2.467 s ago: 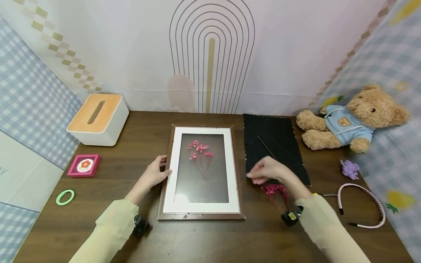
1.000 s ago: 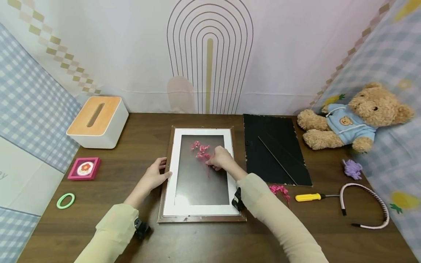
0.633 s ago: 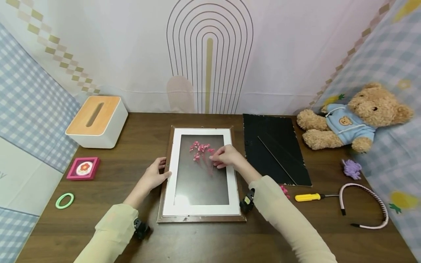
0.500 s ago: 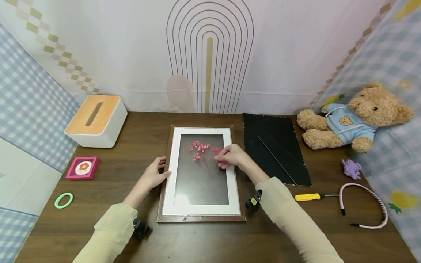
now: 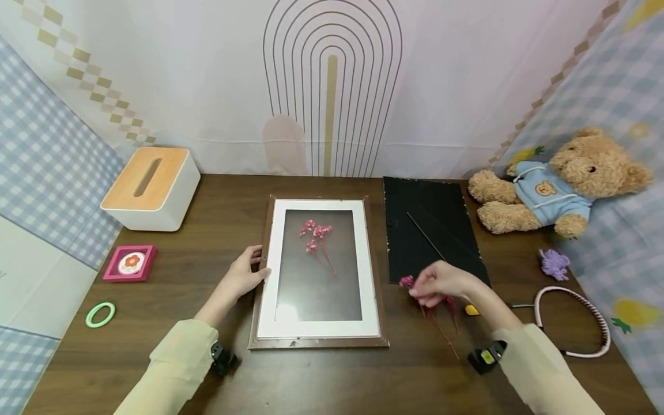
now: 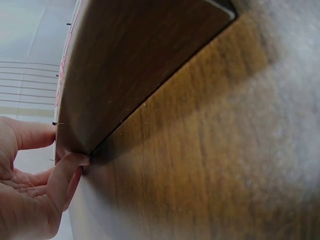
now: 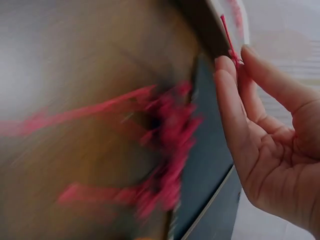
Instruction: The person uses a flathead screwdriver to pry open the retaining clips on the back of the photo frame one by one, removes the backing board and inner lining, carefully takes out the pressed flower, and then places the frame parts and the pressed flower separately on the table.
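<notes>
My left hand (image 5: 244,274) grips the left edge of the picture frame (image 5: 317,343), thumb at the top edge and fingers against its side, as the left wrist view shows. A spray of pink dried flowers (image 5: 317,231) lies inside the white mat border. My right hand (image 5: 441,282) is right of the frame, over the table. Thumb and fingers pinch a small pink flower sprig (image 7: 228,35). Below that hand lie more pink dried flowers (image 5: 450,304), partly hidden in the head view and blurred in the right wrist view (image 7: 172,145).
A black backing board (image 5: 430,225) with a thin stick lies beyond my right hand. Rightward are a yellow screwdriver (image 5: 472,310), mostly covered by my arm, a headband (image 5: 596,311), a purple cord bundle (image 5: 555,265) and a teddy bear (image 5: 555,184). Leftward stand a tissue box (image 5: 153,190), pink box (image 5: 129,263) and green ring (image 5: 101,314).
My right hand has pulled a flowered sprig off the spray's right side and carried it right, over the flowers on the table. My left hand keeps its place on the frame.
</notes>
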Demonstrator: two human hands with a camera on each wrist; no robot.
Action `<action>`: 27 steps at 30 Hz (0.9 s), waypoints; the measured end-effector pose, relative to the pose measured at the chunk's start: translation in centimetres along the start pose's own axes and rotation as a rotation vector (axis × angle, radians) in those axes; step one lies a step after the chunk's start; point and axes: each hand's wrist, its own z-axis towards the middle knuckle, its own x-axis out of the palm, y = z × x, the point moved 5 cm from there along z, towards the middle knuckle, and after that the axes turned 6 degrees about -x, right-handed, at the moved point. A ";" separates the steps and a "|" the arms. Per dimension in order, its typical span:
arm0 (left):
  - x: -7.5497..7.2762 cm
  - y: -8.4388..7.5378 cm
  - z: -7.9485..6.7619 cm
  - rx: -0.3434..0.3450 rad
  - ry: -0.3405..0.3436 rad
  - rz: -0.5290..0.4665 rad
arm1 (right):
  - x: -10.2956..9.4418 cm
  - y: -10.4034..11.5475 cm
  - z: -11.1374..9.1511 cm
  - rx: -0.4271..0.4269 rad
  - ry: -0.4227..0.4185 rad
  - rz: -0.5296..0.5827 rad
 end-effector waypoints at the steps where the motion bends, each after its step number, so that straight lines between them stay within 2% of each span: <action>1: 0.0 0.0 0.0 0.001 0.000 0.001 | 0.1 -0.7 -0.6 0.014 0.011 0.001; 4: -0.1 0.0 0.0 0.001 -0.001 0.011 | 0.6 -2.0 -1.8 0.040 0.034 0.001; 8: -0.2 0.0 0.1 -0.002 -0.006 0.019 | 1.0 -2.6 -2.6 0.063 0.025 -0.049; 11: -0.1 0.1 0.1 -0.001 -0.006 0.019 | 0.6 -2.3 -2.7 0.082 -0.006 -0.091; 14: -0.2 0.1 0.0 0.001 -0.015 0.021 | -0.3 -1.0 -2.2 0.043 -0.043 -0.102; 17: -0.3 0.2 -0.1 -0.004 -0.018 0.021 | -0.5 1.0 -0.5 -0.018 -0.074 -0.086; 21: -0.2 0.1 -0.2 -0.009 -0.016 0.014 | 1.1 3.9 3.0 -0.056 -0.106 -0.042; 27: 0.0 -0.1 -0.2 -0.013 -0.002 -0.012 | 3.9 7.9 9.3 -0.029 -0.190 0.011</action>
